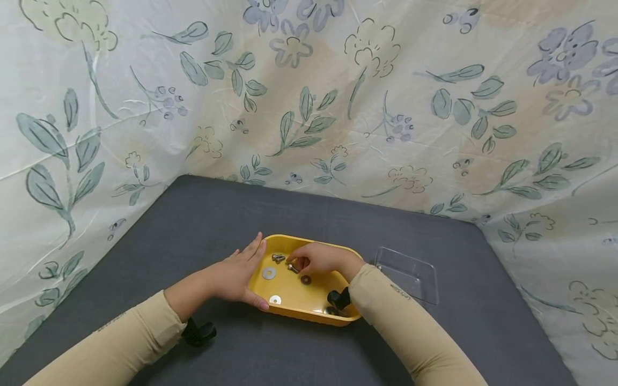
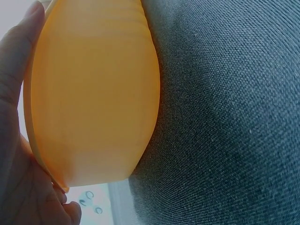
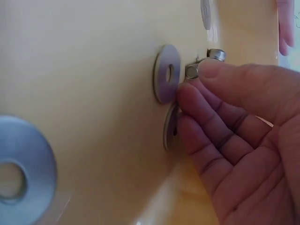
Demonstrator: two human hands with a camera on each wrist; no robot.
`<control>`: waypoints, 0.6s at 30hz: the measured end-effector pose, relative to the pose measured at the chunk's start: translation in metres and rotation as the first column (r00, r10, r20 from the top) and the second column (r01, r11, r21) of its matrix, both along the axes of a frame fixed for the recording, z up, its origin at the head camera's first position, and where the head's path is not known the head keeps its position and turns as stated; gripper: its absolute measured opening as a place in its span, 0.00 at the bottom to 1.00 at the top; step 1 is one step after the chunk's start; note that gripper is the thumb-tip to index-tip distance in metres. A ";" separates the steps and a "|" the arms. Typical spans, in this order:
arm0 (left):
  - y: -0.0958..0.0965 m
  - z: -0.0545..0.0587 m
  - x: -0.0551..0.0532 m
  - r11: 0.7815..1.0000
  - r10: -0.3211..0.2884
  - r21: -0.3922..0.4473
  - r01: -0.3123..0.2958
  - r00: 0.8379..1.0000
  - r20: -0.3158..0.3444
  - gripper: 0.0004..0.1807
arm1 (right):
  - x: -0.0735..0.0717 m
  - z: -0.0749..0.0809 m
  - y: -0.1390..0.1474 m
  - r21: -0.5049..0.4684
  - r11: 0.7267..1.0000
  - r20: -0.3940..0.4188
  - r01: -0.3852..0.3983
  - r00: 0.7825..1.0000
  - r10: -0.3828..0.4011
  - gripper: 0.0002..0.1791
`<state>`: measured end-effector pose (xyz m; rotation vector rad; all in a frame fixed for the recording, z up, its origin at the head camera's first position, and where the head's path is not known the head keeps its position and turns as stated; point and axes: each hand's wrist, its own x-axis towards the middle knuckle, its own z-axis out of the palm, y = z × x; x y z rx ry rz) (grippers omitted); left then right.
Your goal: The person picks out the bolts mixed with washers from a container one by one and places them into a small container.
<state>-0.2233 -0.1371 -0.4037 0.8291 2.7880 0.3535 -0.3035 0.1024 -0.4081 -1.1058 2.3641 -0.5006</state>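
Observation:
A yellow tray (image 1: pixel 316 316) stands on the dark cloth, holding metal screws and washers. My left hand (image 1: pixel 236 276) lies against its left end with spread, straight fingers, thumb at the near rim; in the left wrist view the hand runs along the rim of the tray's outer wall (image 2: pixel 93 93). Inside the tray, my right hand (image 1: pixel 318 258) pinches a small screw (image 1: pixel 292 267) between thumb and fingertips. More screws (image 1: pixel 278 258) lie just beyond it. A flat washer (image 3: pixel 166 75) is right beside the fingertips in the right wrist view, with a large one (image 3: pixel 23 168) farther off.
Right of the tray sits a clear plastic box (image 1: pixel 425 295), partly behind the right sleeve. Other washers lie at the tray's left side, one pale washer (image 1: pixel 269 273) and one near the front wall (image 1: pixel 275 299). Floral fabric (image 1: pixel 309 134) hangs behind the dark cloth (image 1: pixel 232 209).

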 end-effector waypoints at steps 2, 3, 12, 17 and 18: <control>0.000 0.000 0.000 1.000 0.003 -0.001 -0.003 1.000 0.005 0.74 | 0.000 -0.001 0.000 -0.006 1.000 0.018 0.000 1.000 0.000 0.19; 0.000 0.000 0.000 1.000 0.005 0.000 -0.005 1.000 0.007 0.74 | 0.000 -0.001 -0.001 -0.007 1.000 0.020 0.000 1.000 0.001 0.19; 0.001 0.001 0.000 1.000 0.011 0.001 -0.011 1.000 0.015 0.74 | 0.001 -0.006 -0.002 -0.008 0.999 0.030 0.035 0.999 -0.035 0.12; 0.001 0.002 0.000 1.000 0.011 0.002 -0.011 1.000 0.017 0.74 | 0.002 -0.007 -0.003 -0.012 0.999 0.043 0.043 0.998 -0.043 0.10; 0.001 0.002 0.000 1.000 0.011 0.003 -0.011 1.000 0.016 0.74 | 0.002 -0.007 -0.003 -0.010 0.999 0.040 0.043 0.998 -0.043 0.10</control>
